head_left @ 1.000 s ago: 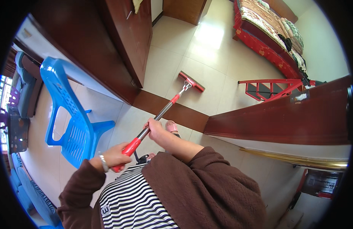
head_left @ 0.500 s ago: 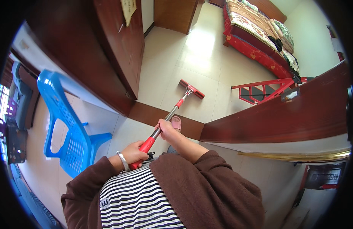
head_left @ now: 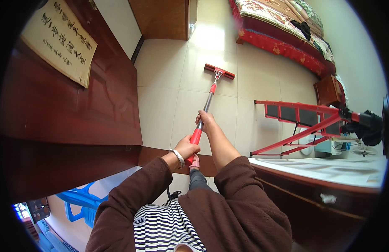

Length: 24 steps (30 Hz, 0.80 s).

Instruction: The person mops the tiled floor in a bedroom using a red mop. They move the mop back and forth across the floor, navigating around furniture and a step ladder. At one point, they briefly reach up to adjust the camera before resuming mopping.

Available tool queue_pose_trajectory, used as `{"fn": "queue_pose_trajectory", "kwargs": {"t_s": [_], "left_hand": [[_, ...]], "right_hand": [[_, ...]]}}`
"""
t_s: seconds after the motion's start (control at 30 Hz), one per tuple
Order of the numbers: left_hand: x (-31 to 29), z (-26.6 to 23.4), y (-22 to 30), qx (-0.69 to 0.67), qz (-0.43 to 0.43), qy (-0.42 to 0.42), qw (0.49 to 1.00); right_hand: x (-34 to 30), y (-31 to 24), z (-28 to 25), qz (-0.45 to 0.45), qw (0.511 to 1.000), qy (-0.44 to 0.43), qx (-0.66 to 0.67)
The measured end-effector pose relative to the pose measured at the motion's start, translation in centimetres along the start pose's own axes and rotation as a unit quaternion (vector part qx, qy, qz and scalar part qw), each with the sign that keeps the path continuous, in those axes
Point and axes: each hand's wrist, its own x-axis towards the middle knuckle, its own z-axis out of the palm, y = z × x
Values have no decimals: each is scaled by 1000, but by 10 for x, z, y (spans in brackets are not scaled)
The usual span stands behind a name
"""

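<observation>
A mop [head_left: 209, 102] with a grey metal pole, red grip and wide red head stretches out ahead of me over the pale tiled floor [head_left: 161, 101]. Its head [head_left: 219, 72] rests on the tiles short of the bed. My left hand [head_left: 187, 148], with a silver bracelet at the wrist, is closed round the red grip near the pole's lower end. Farther up, my right hand [head_left: 206, 119] wraps the grey pole. Below the grip a pink slipper [head_left: 195, 163] shows on one foot at the brown threshold.
An opened dark red door [head_left: 106, 105] with a paper sheet fills the left. A red stepladder [head_left: 299, 122] stands at the right, beyond the door frame. The bed [head_left: 278, 42] with red skirt lies far right, a wooden cabinet [head_left: 161, 19] far left. Behind me is a blue plastic chair [head_left: 83, 201].
I have moved forward into the doorway, and the mop has gone farther into the room. Both hands keep their hold. The chair has slipped back to the lower left; more of the stepladder shows.
</observation>
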Motion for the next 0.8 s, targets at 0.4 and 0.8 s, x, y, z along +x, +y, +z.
{"fn": "queue_pose_trajectory", "kwargs": {"t_s": [0.4, 0.8], "left_hand": [[-56, -23, 15, -185, -88, -56, 977], [-234, -87, -26, -257, -130, -46, 956]], "right_hand": [[-32, 21, 24, 56, 992, -50, 97], [-175, 150, 98, 142, 988, -57, 23]]}}
